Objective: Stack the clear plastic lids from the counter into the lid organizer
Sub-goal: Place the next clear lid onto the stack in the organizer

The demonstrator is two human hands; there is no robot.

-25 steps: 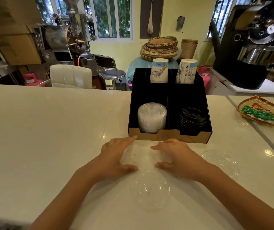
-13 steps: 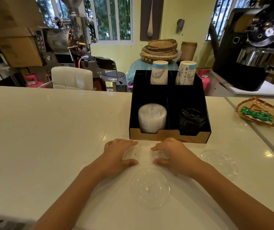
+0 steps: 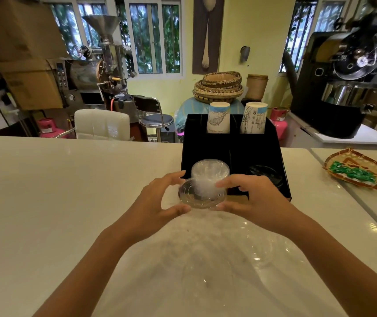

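Both hands — left hand [image 3: 157, 200] and right hand [image 3: 255, 197] — pinch one clear lid [image 3: 202, 195] by its edges, just near of the black organizer [image 3: 272, 161] and its lid stack [image 3: 210, 171].

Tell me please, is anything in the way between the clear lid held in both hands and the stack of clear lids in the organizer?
Nothing visible blocks it. Left hand and right hand hold the clear lid just before the stack of clear lids in the black organizer, front left compartment. The stack's top is uncovered.
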